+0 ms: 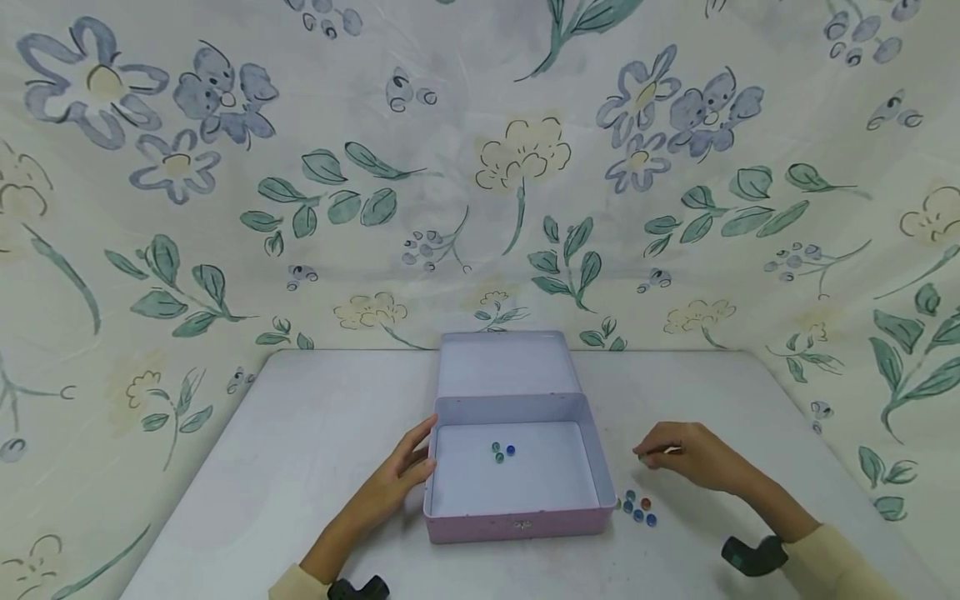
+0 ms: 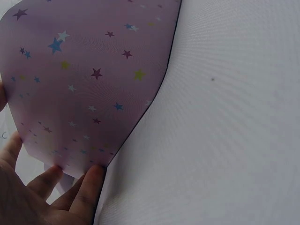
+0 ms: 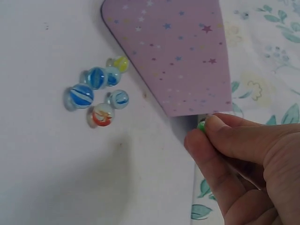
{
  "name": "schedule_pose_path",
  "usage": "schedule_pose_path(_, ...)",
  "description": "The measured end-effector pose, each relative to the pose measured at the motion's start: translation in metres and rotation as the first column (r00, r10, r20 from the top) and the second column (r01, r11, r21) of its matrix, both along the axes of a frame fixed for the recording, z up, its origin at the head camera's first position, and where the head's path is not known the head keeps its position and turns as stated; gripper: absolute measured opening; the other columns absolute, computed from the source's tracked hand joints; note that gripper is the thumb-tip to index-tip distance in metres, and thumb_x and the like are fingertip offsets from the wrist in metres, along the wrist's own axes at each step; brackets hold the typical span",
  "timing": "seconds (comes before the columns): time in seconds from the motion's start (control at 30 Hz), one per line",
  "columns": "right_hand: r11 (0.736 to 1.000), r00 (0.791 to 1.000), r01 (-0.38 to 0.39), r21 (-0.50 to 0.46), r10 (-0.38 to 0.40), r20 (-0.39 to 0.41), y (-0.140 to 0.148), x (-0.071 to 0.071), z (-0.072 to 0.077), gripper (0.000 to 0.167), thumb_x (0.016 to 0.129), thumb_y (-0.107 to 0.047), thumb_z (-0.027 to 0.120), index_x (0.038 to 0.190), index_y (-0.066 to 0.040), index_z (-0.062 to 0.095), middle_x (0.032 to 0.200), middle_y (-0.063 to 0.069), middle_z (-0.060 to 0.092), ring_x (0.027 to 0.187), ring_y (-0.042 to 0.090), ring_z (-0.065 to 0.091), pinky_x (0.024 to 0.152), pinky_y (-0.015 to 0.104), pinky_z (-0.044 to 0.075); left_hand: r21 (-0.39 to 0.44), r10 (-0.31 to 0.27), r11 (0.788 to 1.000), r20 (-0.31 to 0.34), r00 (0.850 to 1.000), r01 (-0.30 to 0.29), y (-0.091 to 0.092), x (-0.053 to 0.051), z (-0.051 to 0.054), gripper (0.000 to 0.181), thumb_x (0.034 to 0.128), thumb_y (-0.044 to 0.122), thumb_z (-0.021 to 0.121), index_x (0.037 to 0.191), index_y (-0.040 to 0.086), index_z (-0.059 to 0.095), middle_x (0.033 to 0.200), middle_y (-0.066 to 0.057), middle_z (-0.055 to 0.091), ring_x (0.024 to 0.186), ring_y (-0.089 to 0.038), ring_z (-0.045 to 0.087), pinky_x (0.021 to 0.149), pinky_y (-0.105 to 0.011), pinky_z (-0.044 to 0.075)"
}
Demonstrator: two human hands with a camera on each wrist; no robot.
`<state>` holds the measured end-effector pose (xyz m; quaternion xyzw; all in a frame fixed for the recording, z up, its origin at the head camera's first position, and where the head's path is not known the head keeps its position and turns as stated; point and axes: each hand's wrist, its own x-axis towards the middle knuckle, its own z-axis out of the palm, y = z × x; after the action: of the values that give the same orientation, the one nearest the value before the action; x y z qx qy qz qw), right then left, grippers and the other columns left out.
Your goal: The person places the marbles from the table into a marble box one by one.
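An open tin box (image 1: 520, 527), pink with small stars outside and pale inside, stands on the white table with its lid tipped back. Two green marbles and a blue marble (image 1: 511, 450) lie on its floor. My left hand (image 1: 390, 483) rests against the box's left side, fingertips touching the wall in the left wrist view. To the right of the box, above the table, my right hand (image 1: 693, 454) pinches a green marble (image 3: 201, 125) between thumb and fingers. Several loose marbles, among them an orange-red one (image 3: 102, 115) and a yellow one (image 3: 121, 63), lie by the box's right front corner.
The white table (image 1: 322, 408) runs back to a hanging cloth (image 1: 450, 167) printed with flowers and leaves. The raised lid (image 1: 510, 364) stands at the back of the box. A dark wrist device (image 1: 753, 556) sits by the right sleeve.
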<state>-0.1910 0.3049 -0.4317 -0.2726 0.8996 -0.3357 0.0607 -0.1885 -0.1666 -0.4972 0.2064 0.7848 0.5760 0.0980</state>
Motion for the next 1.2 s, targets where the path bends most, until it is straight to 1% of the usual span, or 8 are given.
schedule_pose_path(0.23,1.000,1.000,-0.001,-0.006,0.001,-0.001,-0.005,-0.005,0.013,0.018,0.090,-0.008,0.071,0.107,-0.005,0.076,0.102,0.003,0.074,0.088,0.001,0.066,0.080,0.017,0.056,0.001,0.009,1.000,0.000,1.000,-0.009,0.001,-0.001,0.000,0.063,0.1052,0.018,0.046,0.161,0.021,0.017,0.167,-0.020,0.011,0.145,-0.056,0.026,0.110,-0.069,0.034)
schedule_pose_path(0.4,1.000,1.000,-0.006,-0.021,0.006,-0.002,-0.011,-0.007,0.023,0.018,0.091,-0.009,0.071,0.109,-0.010,0.076,0.104,0.005,0.074,0.088,0.002,0.066,0.081,0.017,0.056,0.010,0.009,1.000,0.008,1.000,-0.009,0.001,-0.001,0.000,0.063,0.1050,0.017,0.046,0.161,0.022,0.017,0.167,-0.018,0.012,0.145,-0.055,0.026,0.110,-0.069,0.034)
schedule_pose_path(0.53,1.000,1.000,-0.010,-0.021,0.010,-0.022,-0.016,-0.010,0.028,0.019,0.091,-0.009,0.071,0.109,-0.013,0.076,0.102,0.002,0.074,0.086,0.003,0.066,0.078,0.018,0.057,0.010,0.003,1.000,0.004,1.000,-0.003,0.000,-0.002,0.000,0.063,0.1050,0.017,0.046,0.161,0.021,0.016,0.167,-0.018,0.011,0.145,-0.055,0.026,0.110,-0.069,0.034)
schedule_pose_path(0.7,0.999,0.999,-0.026,-0.020,0.025,-0.041,-0.026,-0.016,0.034,0.019,0.090,-0.008,0.072,0.108,-0.014,0.077,0.099,-0.001,0.074,0.084,0.003,0.066,0.076,0.020,0.058,0.001,0.003,1.000,0.003,1.000,-0.003,0.000,-0.002,0.001,0.063,0.1052,0.019,0.046,0.161,0.019,0.016,0.167,-0.019,0.010,0.145,-0.056,0.025,0.110,-0.069,0.033)
schedule_pose_path(0.87,0.999,0.997,-0.049,-0.016,0.048,-0.061,-0.038,-0.024,0.040,0.019,0.090,-0.006,0.072,0.107,-0.014,0.077,0.099,-0.002,0.074,0.084,0.004,0.066,0.077,0.021,0.058,0.001,-0.004,1.000,0.005,1.000,0.004,-0.001,-0.003,0.002,0.063,0.1050,0.019,0.047,0.161,0.021,0.017,0.167,-0.019,0.010,0.145,-0.056,0.025,0.110,-0.069,0.033)
schedule_pose_path(1.1,0.996,0.995,-0.087,-0.007,0.087,-0.058,-0.060,-0.035,0.049,0.017,0.091,-0.007,0.071,0.108,-0.009,0.076,0.102,0.000,0.074,0.089,0.007,0.068,0.083,0.026,0.060,-0.001,-0.009,1.000,0.001,1.000,0.009,-0.002,-0.006,0.003,0.063,0.1046,0.021,0.048,0.161,0.022,0.018,0.167,-0.020,0.011,0.145,-0.056,0.026,0.110,-0.069,0.034)
schedule_pose_path(1.2,0.994,0.992,-0.109,-0.006,0.108,-0.072,-0.072,-0.040,0.054,0.016,0.091,-0.007,0.071,0.105,-0.011,0.077,0.102,0.001,0.074,0.091,0.009,0.069,0.084,0.027,0.060,-0.005,-0.009,1.000,0.004,1.000,0.009,-0.003,-0.007,0.004,0.064,0.1045,0.021,0.048,0.161,0.021,0.018,0.167,-0.020,0.011,0.145,-0.056,0.026,0.110,-0.069,0.034)
